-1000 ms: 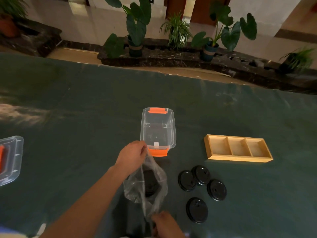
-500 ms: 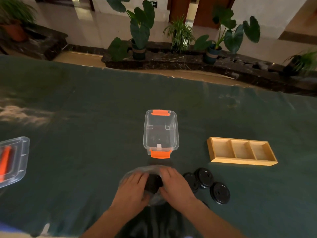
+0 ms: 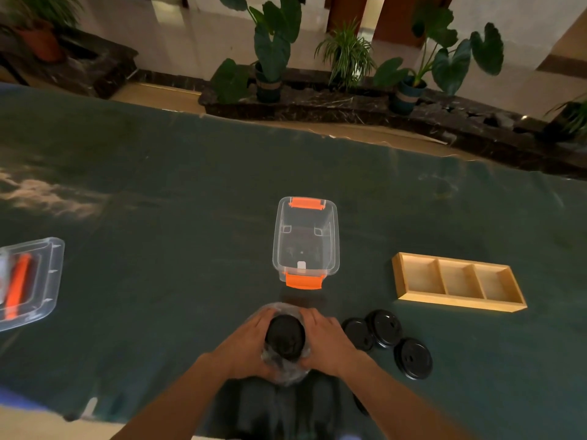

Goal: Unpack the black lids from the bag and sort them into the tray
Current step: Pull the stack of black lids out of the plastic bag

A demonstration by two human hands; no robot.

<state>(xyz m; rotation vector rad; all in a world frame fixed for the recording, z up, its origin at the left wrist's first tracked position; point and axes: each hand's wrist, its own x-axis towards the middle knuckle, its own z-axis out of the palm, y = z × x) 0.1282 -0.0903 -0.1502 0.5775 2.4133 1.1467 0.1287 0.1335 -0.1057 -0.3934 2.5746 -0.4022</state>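
While both of my hands cup the clear plastic bag (image 3: pixel 286 373) from either side, the film is gathered low so that a black lid (image 3: pixel 285 336) shows at its open mouth. My left hand (image 3: pixel 246 344) wraps the bag's left flank with fingers curled shut on the film; my right hand (image 3: pixel 327 342) mirrors it on the right flank, likewise closed on the plastic. I judge this two-sided hold serves to steady the limp bag and keep its mouth spread, so a lid can be drawn out without the film dragging along.

Three loose lids (image 3: pixel 382 328) lie flat on the dark green table cover (image 3: pixel 158 265) just beside my right hand, two overlapping and one (image 3: pixel 413 358) nearer me; another dark edge shows by my right forearm, too hidden to identify. They sit between the bag and the wooden tray (image 3: pixel 457 298), presumably staged for sorting. The tray's three compartments hold nothing as yet, so sorting has not begun.

A clear bin with orange latches (image 3: pixel 305 239) stands just beyond the bag, and a clear bin cover (image 3: pixel 31 281) lies well apart at the far left.
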